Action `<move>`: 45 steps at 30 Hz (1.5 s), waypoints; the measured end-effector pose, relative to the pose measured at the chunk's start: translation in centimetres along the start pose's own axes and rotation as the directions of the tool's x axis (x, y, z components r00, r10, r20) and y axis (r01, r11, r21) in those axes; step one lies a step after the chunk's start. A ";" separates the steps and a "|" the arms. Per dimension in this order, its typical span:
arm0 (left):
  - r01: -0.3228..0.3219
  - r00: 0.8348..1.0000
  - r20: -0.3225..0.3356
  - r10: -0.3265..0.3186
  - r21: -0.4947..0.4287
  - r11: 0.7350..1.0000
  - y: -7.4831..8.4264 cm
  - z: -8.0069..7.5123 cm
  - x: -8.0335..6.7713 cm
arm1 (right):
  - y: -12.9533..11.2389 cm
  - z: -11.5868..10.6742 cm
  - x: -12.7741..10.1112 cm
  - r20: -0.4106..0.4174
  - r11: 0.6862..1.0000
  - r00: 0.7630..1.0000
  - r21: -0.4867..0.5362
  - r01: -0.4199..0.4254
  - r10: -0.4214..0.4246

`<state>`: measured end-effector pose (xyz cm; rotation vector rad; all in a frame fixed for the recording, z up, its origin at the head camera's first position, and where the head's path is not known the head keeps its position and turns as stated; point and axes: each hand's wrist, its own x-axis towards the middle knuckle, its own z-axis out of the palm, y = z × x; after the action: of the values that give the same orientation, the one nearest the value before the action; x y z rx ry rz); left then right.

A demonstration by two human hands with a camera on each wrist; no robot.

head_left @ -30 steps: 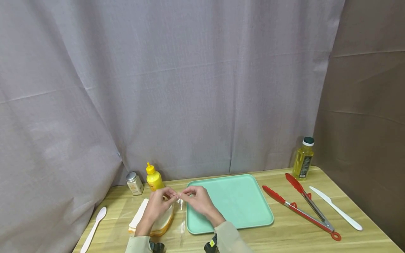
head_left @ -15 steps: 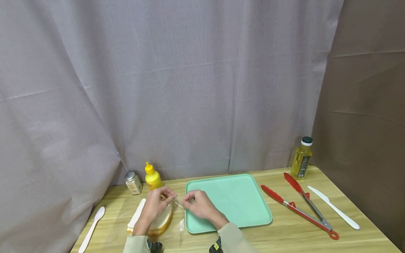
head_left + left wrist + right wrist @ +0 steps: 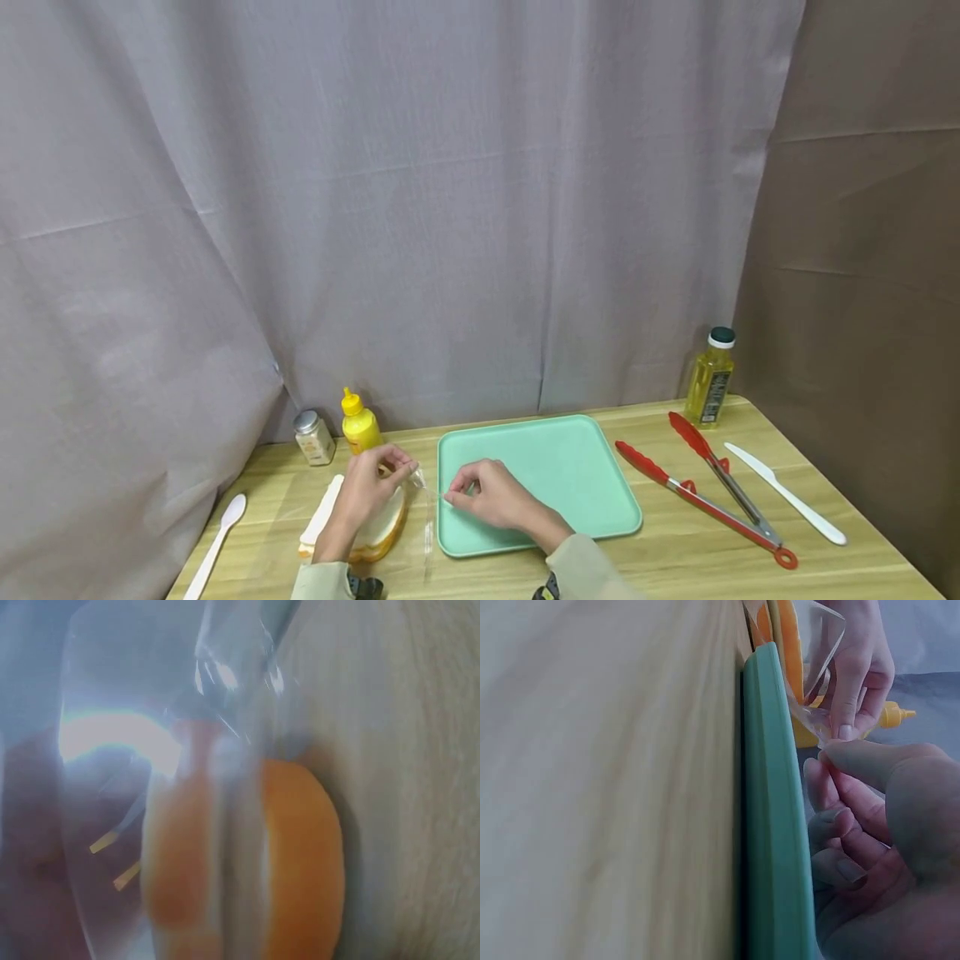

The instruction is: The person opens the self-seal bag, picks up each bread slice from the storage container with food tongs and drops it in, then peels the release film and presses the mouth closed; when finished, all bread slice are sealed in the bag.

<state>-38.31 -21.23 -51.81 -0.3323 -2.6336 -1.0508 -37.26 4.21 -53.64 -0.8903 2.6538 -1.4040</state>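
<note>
Clear, crinkled plastic film [image 3: 424, 492], the mouth of a see-through bag, is stretched between the two hands, each pinching an edge of it with thumb and fingertips. That left hand [image 3: 367, 487] sits over the sliced white loaf with its orange-brown crust [image 3: 378, 527], which lies inside the bag on the pale wooden table [image 3: 675, 558], right under the palm. Just across the film, the right hand [image 3: 491, 496] has its fingers curled tight on the plastic above the near-left corner of the mint-green square plastic tray [image 3: 555, 467]. Behind the left hand stand a yellow squeeze bottle [image 3: 358, 423] and, beside that, a small glass shaker with a metal cap [image 3: 312, 437]. Off to that hand's outer side lies a white plastic spoon [image 3: 213, 546]. Well past the right hand, beyond the tray, lie red-tipped metal tongs [image 3: 712, 496], then a white plastic knife [image 3: 783, 493], with a bottle of yellow oil [image 3: 708, 379] at the back.
</note>
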 end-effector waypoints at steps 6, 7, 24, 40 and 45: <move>-0.004 1.000 -0.005 0.004 -0.003 1.000 0.0 0.1 -0.1 | 0.5 -1.1 -1.3 0.047 1.000 0.999 0.002 -0.009 0.009; -0.004 1.000 -0.008 0.004 -0.002 1.000 0.0 0.1 -0.2 | 0.5 -1.3 -1.6 0.058 1.000 0.998 0.006 -0.011 0.010; -0.037 0.998 -0.051 0.036 -0.022 0.999 -0.8 0.1 -0.3 | 0.5 -3.5 -5.3 0.235 0.999 0.972 0.046 0.008 -0.019; -0.040 0.996 -0.084 0.036 -0.049 0.998 -1.3 0.2 0.0 | -1.3 -5.2 -7.7 0.349 0.992 0.929 0.020 0.128 -0.127; -0.029 0.997 -0.071 0.025 -0.056 0.998 -1.3 0.2 0.0 | -1.3 -6.1 -8.9 0.387 0.990 0.912 0.033 0.137 -0.138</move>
<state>-38.74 -22.01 -52.85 -0.3356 -2.5338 -1.1097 -30.83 12.57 -51.19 -1.2302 2.3276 -1.1099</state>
